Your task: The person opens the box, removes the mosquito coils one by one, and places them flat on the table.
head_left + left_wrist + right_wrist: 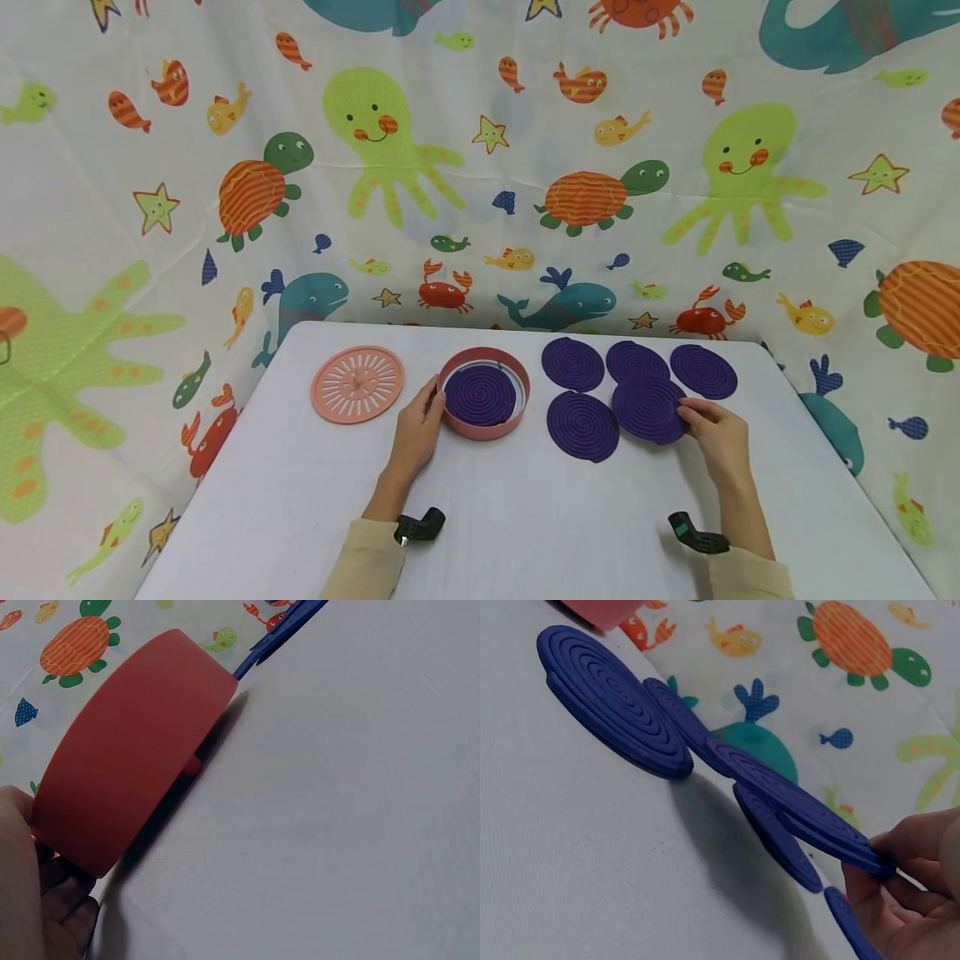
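My left hand (417, 425) holds the left side of a round pink mosquito coil holder (483, 432); in the left wrist view, fingers curl at the lower edge of the holder's wall (139, 750). Inside the holder lies a dark purple mosquito coil (480, 394). With thumb and fingers, my right hand (718, 437) pinches the edge of another purple mosquito coil (648, 407). That coil is tilted above the table, as the right wrist view (787, 795) confirms, and partly covers a coil (636, 362) behind it.
Several more purple coils lie flat on the white table (525, 517), among them one coil (582, 426) at front left of the group and one (703, 372) at back right. A pink slotted lid (357, 385) lies left of the holder. Behind hangs a sea-animal curtain (480, 183).
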Demonstrator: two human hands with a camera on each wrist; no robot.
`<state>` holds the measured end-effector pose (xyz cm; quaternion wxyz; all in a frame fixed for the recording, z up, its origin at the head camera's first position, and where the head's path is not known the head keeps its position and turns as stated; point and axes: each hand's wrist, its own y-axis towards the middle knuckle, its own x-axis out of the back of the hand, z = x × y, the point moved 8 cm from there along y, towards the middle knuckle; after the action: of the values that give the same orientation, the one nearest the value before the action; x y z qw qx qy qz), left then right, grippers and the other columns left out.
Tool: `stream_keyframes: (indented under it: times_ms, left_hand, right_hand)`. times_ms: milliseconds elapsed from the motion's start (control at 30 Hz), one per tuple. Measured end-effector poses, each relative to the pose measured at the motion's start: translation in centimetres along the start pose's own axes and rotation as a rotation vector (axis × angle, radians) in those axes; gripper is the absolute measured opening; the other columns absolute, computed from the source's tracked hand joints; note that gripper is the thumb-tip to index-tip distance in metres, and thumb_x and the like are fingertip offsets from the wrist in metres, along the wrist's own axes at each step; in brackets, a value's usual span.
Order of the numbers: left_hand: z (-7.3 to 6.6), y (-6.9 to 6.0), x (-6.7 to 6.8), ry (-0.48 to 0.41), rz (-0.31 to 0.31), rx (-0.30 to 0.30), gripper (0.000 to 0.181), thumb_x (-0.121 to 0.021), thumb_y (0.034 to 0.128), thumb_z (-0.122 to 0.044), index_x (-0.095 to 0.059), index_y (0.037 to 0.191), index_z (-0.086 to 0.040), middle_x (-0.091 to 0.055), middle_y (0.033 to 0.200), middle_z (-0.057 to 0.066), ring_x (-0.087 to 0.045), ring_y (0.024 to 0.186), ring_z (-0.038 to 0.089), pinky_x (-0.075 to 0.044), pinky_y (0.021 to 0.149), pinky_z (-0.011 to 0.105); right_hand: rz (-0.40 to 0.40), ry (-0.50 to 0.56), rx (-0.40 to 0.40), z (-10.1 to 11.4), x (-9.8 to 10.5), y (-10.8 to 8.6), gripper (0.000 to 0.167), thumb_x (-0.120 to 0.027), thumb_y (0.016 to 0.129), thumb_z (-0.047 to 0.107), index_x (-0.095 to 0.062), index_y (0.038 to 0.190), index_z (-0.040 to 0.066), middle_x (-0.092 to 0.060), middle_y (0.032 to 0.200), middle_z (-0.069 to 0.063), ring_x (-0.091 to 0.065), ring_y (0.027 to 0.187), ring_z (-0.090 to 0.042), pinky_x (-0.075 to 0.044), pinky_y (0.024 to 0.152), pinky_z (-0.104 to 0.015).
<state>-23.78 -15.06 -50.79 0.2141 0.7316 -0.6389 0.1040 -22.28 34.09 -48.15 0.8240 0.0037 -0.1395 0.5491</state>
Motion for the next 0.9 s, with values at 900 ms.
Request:
stream_keyframes:
  times_ms: [900]
  left_hand:
    - [0.3, 0.0, -0.2, -0.003, -0.001, -0.003, 0.051, -0.047, 0.1064, -0.035, -0.047, 0.150, -0.008, -0.052, 0.150, 0.010, -0.048, 0.141, 0.027, -0.042, 0.116, 0.044]
  right_hand:
    - [0.045, -0.154, -0.065, -2.3, 0.6, 0.8, 0.010, -0.070, 0.092, 0.009, -0.077, 0.097, 0.014, -0.063, 0.074, 0.029, -0.057, 0.075, 0.010, -0.052, 0.066, -0.009]
